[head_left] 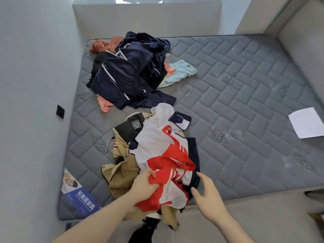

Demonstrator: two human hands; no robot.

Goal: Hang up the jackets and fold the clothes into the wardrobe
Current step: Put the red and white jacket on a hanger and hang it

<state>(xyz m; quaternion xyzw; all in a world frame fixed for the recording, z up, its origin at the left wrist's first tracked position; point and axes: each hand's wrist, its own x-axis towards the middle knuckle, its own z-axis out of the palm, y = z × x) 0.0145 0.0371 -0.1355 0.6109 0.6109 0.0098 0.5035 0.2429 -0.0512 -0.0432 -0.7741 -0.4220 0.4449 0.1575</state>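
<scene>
Your left hand grips the red-and-white garment at its near edge; the cloth trails away from you over the tan jacket. Your right hand, fingers spread and empty, hovers just right of it, well placed to take the other side.

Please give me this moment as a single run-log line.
left hand: grips red-and-white garment | right hand: open beside it, holding nothing | navy pile: untouched on mattress | folding: not begun

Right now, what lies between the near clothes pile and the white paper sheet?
Head view: only bare quilted mattress between the near pile and the paper.
</scene>
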